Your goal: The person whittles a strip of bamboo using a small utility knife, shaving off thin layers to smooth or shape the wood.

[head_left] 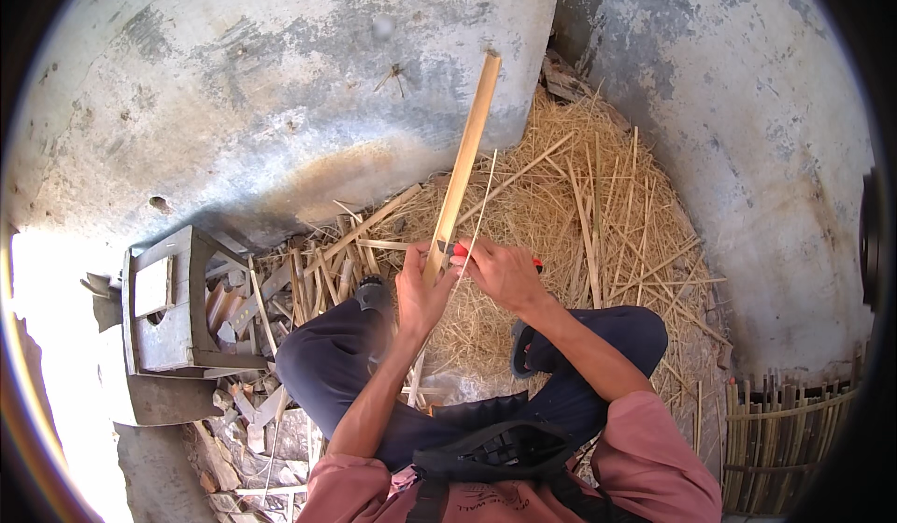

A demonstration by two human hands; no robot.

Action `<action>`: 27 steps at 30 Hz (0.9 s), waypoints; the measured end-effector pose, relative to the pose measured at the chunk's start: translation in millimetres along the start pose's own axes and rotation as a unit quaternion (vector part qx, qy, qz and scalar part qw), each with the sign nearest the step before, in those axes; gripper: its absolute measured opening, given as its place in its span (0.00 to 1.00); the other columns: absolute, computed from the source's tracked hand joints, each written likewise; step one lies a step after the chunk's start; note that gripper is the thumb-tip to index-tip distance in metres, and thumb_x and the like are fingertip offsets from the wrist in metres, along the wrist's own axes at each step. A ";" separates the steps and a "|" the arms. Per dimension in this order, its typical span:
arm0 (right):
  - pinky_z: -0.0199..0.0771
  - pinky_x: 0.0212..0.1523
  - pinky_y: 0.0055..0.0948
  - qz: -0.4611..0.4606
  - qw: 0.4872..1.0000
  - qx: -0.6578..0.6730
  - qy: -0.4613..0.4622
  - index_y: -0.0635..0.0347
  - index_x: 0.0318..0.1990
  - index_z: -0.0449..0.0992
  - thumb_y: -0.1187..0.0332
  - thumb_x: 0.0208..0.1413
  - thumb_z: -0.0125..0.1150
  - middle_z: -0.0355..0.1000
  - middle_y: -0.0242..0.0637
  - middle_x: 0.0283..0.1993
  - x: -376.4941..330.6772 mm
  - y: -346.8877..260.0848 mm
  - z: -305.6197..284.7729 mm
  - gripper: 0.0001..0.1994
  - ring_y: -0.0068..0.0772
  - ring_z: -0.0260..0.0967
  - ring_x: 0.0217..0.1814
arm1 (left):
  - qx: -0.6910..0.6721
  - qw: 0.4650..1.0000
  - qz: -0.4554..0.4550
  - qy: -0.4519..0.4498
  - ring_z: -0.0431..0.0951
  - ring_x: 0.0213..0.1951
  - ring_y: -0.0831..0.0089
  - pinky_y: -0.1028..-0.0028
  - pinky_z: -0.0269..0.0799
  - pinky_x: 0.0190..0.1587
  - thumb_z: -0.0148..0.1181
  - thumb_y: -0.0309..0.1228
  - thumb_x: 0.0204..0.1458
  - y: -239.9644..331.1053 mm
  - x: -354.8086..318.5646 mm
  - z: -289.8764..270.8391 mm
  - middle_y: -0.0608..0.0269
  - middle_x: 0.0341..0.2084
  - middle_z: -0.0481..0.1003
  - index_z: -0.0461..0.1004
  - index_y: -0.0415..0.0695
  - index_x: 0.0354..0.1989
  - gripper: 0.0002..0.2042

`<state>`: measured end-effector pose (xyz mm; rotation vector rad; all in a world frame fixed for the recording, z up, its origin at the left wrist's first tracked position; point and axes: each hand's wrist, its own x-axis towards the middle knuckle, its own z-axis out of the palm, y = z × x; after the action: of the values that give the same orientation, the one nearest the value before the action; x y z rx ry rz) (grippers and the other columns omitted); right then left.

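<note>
A long, pale bamboo strip point(472, 140) rises tilted from my left hand point(420, 291), its far end toward the wall. The fingers of that hand are wrapped round its lower end. My right hand point(506, 275) is closed on a red-handled knife point(537, 264), whose short dark blade lies against the strip beside my left fingers. A thin bamboo sliver point(487, 187) passes by my right fingertips, slanting up and away; whether they pinch it I cannot tell. Both hands are close together above my crossed legs.
Heaped shavings point(551, 215) and loose sticks cover the floor ahead and to the right. A worn wooden stool point(192, 336) lies at left near scrap wood. Peeling walls point(280, 75) stand close in front and at right. A basket-like slatted thing point(794, 439) is at lower right.
</note>
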<state>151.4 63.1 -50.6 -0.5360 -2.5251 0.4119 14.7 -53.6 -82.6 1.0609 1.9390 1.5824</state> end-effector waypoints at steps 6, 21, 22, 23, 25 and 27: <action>0.78 0.26 0.42 0.006 1.000 -0.014 0.024 0.58 0.52 0.79 0.56 0.67 0.66 0.80 0.39 0.34 -4.0 0.8 8.3 0.16 0.45 0.81 0.29 | 0.019 1.000 -0.001 0.001 0.72 0.21 0.78 0.71 0.69 0.27 0.78 0.30 0.53 -0.6 1.2 -0.5 0.61 0.20 0.78 0.72 0.40 0.53 0.23; 0.75 0.24 0.41 0.025 0.999 -0.013 0.035 0.57 0.52 0.80 0.54 0.68 0.66 0.79 0.39 0.33 -8.7 -1.3 13.5 0.17 0.44 0.78 0.26 | -0.022 1.000 -0.008 -0.009 0.78 0.24 0.79 0.72 0.72 0.29 0.78 0.30 0.54 -8.9 3.2 0.9 0.59 0.23 0.81 0.71 0.41 0.53 0.23; 0.74 0.24 0.42 0.021 0.999 0.000 0.025 0.57 0.51 0.81 0.54 0.68 0.66 0.79 0.39 0.32 -5.5 -0.4 12.3 0.16 0.44 0.78 0.25 | -0.047 0.999 0.002 -0.003 0.79 0.25 0.79 0.72 0.73 0.30 0.78 0.30 0.54 -19.5 3.5 2.8 0.59 0.24 0.82 0.71 0.41 0.53 0.23; 0.74 0.25 0.42 0.016 1.000 0.014 0.015 0.57 0.50 0.81 0.54 0.68 0.66 0.79 0.39 0.31 -1.7 1.0 11.0 0.16 0.44 0.78 0.25 | -0.072 0.997 0.012 0.002 0.80 0.26 0.79 0.72 0.73 0.30 0.78 0.30 0.54 -30.0 2.8 3.9 0.59 0.25 0.83 0.70 0.41 0.54 0.24; 0.73 0.26 0.43 0.029 0.993 0.106 -0.037 0.57 0.46 0.81 0.55 0.68 0.66 0.78 0.39 0.28 6.6 16.2 5.7 0.14 0.44 0.77 0.25 | -0.083 0.996 -0.012 -0.016 0.80 0.28 0.78 0.71 0.75 0.32 0.76 0.30 0.55 -17.8 1.6 7.3 0.58 0.28 0.84 0.69 0.41 0.56 0.24; 0.73 0.27 0.43 0.055 0.978 0.181 -0.090 0.57 0.43 0.80 0.54 0.67 0.67 0.77 0.39 0.25 12.1 25.1 -1.6 0.14 0.46 0.77 0.25 | -0.086 0.996 -0.015 -0.029 0.81 0.29 0.77 0.71 0.75 0.32 0.76 0.30 0.56 -12.7 0.7 8.0 0.58 0.30 0.84 0.68 0.41 0.58 0.26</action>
<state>150.0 90.8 -53.9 -0.5151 -2.5089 0.9783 16.4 -48.8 -96.7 0.9907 1.7380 1.6495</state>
